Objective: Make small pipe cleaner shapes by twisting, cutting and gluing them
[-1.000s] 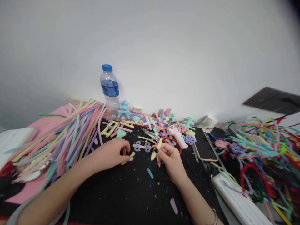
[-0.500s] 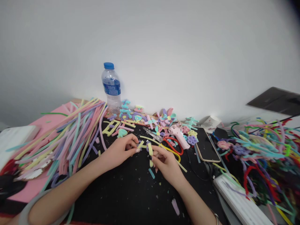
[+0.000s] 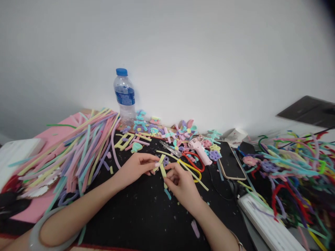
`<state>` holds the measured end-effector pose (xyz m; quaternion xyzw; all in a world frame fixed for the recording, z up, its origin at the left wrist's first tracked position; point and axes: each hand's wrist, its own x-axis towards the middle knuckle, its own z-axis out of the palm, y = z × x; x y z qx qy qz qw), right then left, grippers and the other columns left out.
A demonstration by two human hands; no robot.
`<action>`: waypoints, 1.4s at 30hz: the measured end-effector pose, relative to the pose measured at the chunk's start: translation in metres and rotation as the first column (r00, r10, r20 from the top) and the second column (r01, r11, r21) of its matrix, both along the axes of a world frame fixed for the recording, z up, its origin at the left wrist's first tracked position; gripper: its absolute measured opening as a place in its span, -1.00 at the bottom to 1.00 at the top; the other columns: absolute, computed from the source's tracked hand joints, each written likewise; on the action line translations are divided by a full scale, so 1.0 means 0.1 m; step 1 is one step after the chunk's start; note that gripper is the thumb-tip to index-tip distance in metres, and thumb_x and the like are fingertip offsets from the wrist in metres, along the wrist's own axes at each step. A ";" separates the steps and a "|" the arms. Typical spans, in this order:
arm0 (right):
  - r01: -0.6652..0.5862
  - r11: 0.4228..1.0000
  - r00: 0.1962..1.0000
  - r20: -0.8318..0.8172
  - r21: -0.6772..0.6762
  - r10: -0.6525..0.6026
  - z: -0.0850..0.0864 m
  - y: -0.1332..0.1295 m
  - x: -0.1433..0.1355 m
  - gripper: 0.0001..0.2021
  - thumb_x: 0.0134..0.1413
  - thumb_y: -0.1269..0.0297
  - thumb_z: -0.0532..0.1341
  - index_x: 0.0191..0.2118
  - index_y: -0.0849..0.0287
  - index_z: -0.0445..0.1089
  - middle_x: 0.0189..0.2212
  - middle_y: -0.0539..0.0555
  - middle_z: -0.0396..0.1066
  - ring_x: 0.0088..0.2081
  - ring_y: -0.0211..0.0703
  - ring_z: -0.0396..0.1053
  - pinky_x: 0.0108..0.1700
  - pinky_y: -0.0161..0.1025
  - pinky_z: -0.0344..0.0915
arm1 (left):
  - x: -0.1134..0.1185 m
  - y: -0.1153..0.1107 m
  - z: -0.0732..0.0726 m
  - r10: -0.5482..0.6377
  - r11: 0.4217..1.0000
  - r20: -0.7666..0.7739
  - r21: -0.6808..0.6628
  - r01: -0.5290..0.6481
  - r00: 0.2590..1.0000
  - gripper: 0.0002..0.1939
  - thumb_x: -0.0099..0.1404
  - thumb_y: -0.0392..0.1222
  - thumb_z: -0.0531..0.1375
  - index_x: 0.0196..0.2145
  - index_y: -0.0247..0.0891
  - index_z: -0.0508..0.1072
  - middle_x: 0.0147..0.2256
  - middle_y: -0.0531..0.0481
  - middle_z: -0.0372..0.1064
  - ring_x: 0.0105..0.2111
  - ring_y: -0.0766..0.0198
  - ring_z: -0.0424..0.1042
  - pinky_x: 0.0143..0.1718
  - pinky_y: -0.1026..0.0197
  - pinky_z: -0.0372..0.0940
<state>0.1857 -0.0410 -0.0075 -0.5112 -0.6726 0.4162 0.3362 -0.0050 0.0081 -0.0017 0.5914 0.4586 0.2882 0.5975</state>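
My left hand (image 3: pixel 140 165) pinches a pale yellow pipe cleaner piece between thumb and fingers. In my right hand (image 3: pixel 181 183), thumb and fingers close on another short yellow pipe cleaner (image 3: pixel 163 170), which stands slanted. The two yellow pieces meet or overlap; whether they are joined I cannot tell. Just behind them shows a small purple pipe cleaner curl (image 3: pixel 166 160). A short teal piece (image 3: pixel 168 194) lies below the right fingers, and a long yellow pipe cleaner (image 3: pixel 195 175) runs behind that hand on the black table mat (image 3: pixel 136 219).
Scissors (image 3: pixel 192 160) and a pink glue gun (image 3: pixel 200 151) lie behind my hands, near a phone (image 3: pixel 232 164). Pastel pipe cleaners (image 3: pixel 86 150) heap at left, more (image 3: pixel 288 167) at right. A bottle (image 3: pixel 125 94) and a white power strip (image 3: pixel 269 223) flank the mat.
My hands have come closer together, and the two yellow pieces now meet. The purple curl, earlier against the right hand's yellow piece, now shows behind it.
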 end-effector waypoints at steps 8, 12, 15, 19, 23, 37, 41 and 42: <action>0.030 1.000 1.000 0.007 0.000 -0.030 0.00 -0.03 -0.06 -0.78 -0.03 0.49 0.14 -0.21 0.14 0.23 -0.59 -0.13 0.26 -0.57 -0.32 0.23 -0.54 -0.41 0.14 | 0.00 -0.01 0.02 -0.034 0.999 0.026 0.033 0.034 0.999 -0.67 0.16 -0.05 0.23 -0.18 -0.30 0.53 -0.29 -0.05 0.46 -0.46 0.33 0.40 -0.40 0.29 0.35; 0.048 0.999 0.999 -0.014 -0.007 -0.048 0.01 -0.05 -0.08 -0.79 -0.03 0.49 0.15 -0.22 0.15 0.24 -0.59 -0.13 0.27 -0.57 -0.31 0.25 -0.53 -0.40 0.15 | 0.00 -0.01 0.02 -0.037 0.999 -0.011 0.008 0.037 0.999 -0.67 0.16 -0.08 0.22 -0.16 -0.28 0.54 -0.37 -0.05 0.49 -0.45 0.30 0.40 -0.37 0.27 0.34; 0.059 0.998 0.998 -0.038 -0.022 -0.059 0.02 -0.05 -0.09 -0.79 -0.03 0.48 0.16 -0.23 0.15 0.24 -0.60 -0.12 0.28 -0.57 -0.30 0.27 -0.53 -0.39 0.17 | 0.00 -0.01 0.01 -0.038 0.999 -0.014 -0.012 0.038 0.999 -0.68 0.15 -0.09 0.22 -0.15 -0.27 0.55 -0.41 -0.04 0.51 -0.45 0.28 0.40 -0.36 0.25 0.34; 0.059 0.997 0.996 -0.064 -0.047 -0.062 0.01 -0.05 -0.11 -0.79 -0.04 0.48 0.18 -0.23 0.15 0.24 -0.60 -0.12 0.29 -0.59 -0.31 0.27 -0.52 -0.38 0.18 | 0.01 -0.01 0.00 -0.039 0.999 0.005 -0.019 0.039 0.999 -0.70 0.15 -0.10 0.23 -0.17 -0.23 0.56 -0.41 -0.02 0.52 -0.44 0.26 0.42 -0.33 0.23 0.34; 0.051 0.995 0.991 -0.117 -0.091 -0.061 -0.02 -0.06 -0.11 -0.78 -0.04 0.44 0.21 -0.23 0.13 0.22 -0.59 -0.11 0.32 -0.58 -0.29 0.31 -0.52 -0.36 0.22 | 0.01 -0.01 0.03 -0.039 0.999 0.007 -0.004 0.039 0.999 -0.74 0.13 -0.13 0.24 -0.22 -0.20 0.57 -0.38 0.00 0.53 -0.43 0.25 0.43 -0.30 0.21 0.36; 0.201 0.979 0.958 -0.207 -0.024 -0.201 0.05 -0.02 0.02 -0.85 0.22 0.23 0.02 -0.20 0.16 0.25 -0.49 -0.02 0.36 -0.63 -0.35 0.19 -0.63 -0.40 0.08 | -0.08 0.08 0.14 0.057 0.997 0.047 -0.051 -0.055 0.997 -0.75 0.05 -0.12 0.31 -0.32 -0.30 0.45 -0.41 0.02 0.45 -0.38 0.28 0.41 -0.33 0.26 0.33; 0.244 0.970 0.954 -0.182 0.012 -0.237 0.05 0.01 0.06 -0.84 0.22 0.22 0.03 -0.23 0.16 0.28 -0.51 -0.02 0.34 -0.62 -0.33 0.16 -0.61 -0.37 0.07 | -0.11 0.07 0.18 -0.066 0.990 0.034 -0.122 0.070 0.997 -0.76 0.04 -0.12 0.32 -0.37 -0.30 0.43 -0.45 0.05 0.41 -0.42 0.31 0.39 -0.35 0.27 0.33; 0.256 0.966 0.956 -0.156 0.038 -0.248 0.05 0.02 0.07 -0.83 0.21 0.22 0.04 -0.26 0.16 0.31 -0.51 -0.01 0.33 -0.61 -0.32 0.17 -0.60 -0.36 0.07 | -0.13 0.07 0.19 -0.089 0.985 0.033 -0.144 0.093 0.995 -0.76 0.04 -0.11 0.32 -0.38 -0.30 0.42 -0.45 0.05 0.40 -0.41 0.31 0.39 -0.34 0.27 0.33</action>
